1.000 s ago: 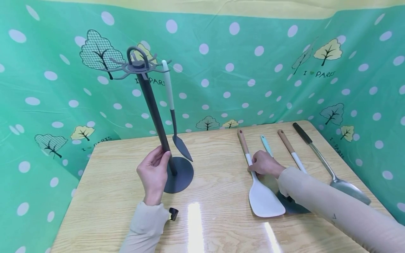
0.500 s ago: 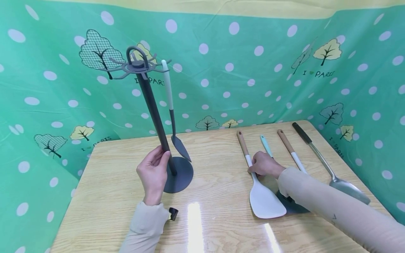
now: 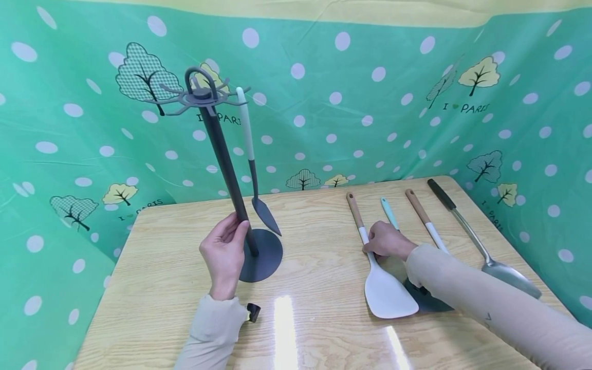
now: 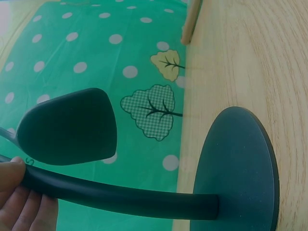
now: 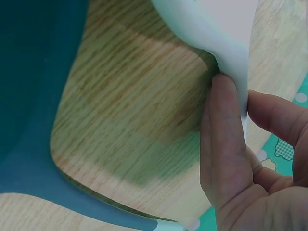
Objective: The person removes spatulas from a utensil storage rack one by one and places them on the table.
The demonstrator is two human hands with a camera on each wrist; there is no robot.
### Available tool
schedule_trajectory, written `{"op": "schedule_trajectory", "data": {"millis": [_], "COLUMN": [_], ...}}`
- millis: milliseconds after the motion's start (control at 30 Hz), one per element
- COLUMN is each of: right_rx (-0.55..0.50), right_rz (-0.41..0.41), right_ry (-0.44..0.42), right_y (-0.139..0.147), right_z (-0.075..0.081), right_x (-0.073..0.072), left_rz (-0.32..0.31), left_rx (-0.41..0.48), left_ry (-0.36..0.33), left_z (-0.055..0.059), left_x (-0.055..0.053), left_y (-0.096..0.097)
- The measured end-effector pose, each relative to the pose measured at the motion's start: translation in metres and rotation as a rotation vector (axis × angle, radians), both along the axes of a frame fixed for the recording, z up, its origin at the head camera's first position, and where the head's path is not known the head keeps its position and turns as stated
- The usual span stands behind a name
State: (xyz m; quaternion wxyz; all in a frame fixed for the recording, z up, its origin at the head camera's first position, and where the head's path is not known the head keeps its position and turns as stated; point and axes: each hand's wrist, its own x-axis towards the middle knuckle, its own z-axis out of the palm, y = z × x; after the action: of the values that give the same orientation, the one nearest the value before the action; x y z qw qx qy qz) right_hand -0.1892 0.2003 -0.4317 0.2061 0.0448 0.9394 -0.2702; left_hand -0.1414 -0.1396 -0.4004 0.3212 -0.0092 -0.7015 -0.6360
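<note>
My left hand (image 3: 225,252) pinches the dark pole (image 3: 224,159) of a utensil stand, low down above its round base (image 3: 270,257). From one of the hooks (image 3: 202,97) at the top hangs a dark spatula (image 3: 265,216) with a pale handle; its blade (image 4: 72,127) shows beside the pole in the left wrist view. At the right, my right hand (image 3: 387,240) pinches a white spatula (image 3: 388,295) by its neck, thumb on one side and fingers on the other. In the right wrist view, its broad white blade (image 5: 211,24) runs out of the top edge.
Right of the white spatula lies a dark spatula (image 5: 29,120) with a mint handle (image 3: 388,210). Beyond it are a wood-handled utensil (image 3: 418,208), its head hidden under the right forearm, and a steel spatula (image 3: 509,275). A polka-dot cloth (image 3: 319,128) stands behind the table.
The white spatula has shifted very slightly toward me under the right hand. The hanging spatula sways a little. The left hand stays on the pole.
</note>
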Motion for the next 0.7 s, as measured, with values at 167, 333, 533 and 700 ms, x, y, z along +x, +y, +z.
{"op": "schedule_trajectory", "data": {"millis": [167,333,533,700], "right_rx": [0.016,0.018,0.017,0.032], "right_rz": [0.019,0.036,0.04,0.044], "right_ry": [-0.006,-0.019,-0.029,-0.022], "right_y": [0.0,0.001,0.001,0.002], "right_z": [0.002,0.005,0.009,0.014], "right_x": [0.001,0.002,0.004,0.005], "left_rz": [0.003,0.004,0.003,0.003], "left_rx": [-0.004,-0.008,0.004,0.016], "left_ry": [0.003,0.011,0.005,0.007], "left_z": [0.004,0.007,0.007,-0.008], "left_x": [0.002,0.003,0.003,-0.005], "left_y": [0.001,0.002,0.002,-0.003]}}
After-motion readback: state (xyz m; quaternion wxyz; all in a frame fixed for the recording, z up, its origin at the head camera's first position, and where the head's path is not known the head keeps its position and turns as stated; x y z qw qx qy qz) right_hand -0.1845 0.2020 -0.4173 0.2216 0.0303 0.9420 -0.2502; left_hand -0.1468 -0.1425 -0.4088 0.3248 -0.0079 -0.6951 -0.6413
